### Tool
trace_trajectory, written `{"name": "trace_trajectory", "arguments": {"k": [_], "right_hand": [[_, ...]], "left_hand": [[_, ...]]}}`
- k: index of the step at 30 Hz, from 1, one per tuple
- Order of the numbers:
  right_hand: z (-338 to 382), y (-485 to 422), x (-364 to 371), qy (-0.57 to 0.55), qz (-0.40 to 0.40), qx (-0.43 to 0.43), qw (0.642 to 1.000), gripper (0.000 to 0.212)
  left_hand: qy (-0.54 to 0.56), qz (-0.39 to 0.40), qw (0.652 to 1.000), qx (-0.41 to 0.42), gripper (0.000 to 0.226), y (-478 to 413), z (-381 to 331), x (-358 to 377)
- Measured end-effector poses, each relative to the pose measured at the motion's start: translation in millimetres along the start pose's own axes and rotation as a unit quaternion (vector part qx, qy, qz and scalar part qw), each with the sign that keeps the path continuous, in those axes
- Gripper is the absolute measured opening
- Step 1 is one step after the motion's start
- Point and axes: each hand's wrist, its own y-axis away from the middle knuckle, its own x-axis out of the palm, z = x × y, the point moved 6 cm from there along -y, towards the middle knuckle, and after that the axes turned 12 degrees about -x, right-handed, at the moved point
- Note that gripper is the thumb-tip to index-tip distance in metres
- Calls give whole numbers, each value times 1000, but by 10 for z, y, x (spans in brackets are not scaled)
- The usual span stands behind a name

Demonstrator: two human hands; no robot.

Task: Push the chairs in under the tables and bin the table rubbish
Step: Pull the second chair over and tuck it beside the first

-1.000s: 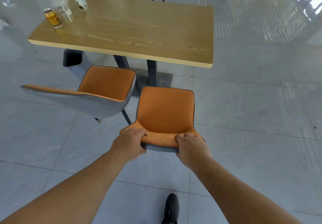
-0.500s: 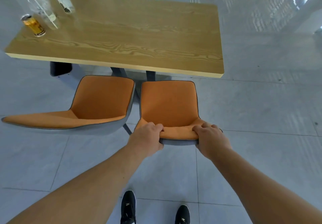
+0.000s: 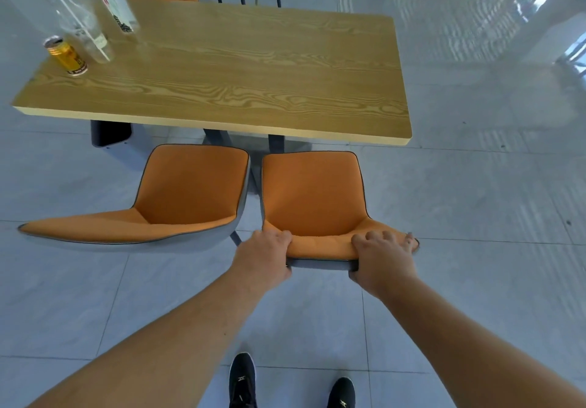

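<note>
Chair (image 3: 312,195) moved nearer table (image 3: 241,71); left hand (image 3: 263,257), right hand (image 3: 382,257) grip backrest; legs hidden.

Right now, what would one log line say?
left hand: on chair backrest | right hand: same | seat short of table | can, bottles remain

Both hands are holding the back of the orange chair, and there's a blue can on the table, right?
Not quite. The head view shows the can is gold, not blue. The left hand and right hand do hold the orange chair by its back, and the can stands on the table.
</note>
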Motion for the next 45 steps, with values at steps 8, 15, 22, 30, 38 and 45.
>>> {"name": "trace_trajectory", "arguments": {"k": [8,15,22,30,38,45], "right_hand": [[1003,-249,-124,-5,-63,-69,996,23],[1161,-279,-194,20,-70,-36,997,32],[1194,-303,-182,30,-68,-23,997,32],[1424,-322,-219,13,-66,-94,993,19],[2072,-432,-211,-29,-79,-199,976,14],[1978,-441,-231,-19,-94,-194,976,19]], "left_hand": [[-120,-72,985,-101,44,100,1771,-465],[-67,-98,988,-101,51,153,3016,-559],[-61,-123,989,-63,47,38,3063,-526],[-37,-138,990,4,29,24,3007,-497],[-22,-142,989,48,30,56,2802,-396],[-18,-139,988,59,28,9,2831,-388]]}}
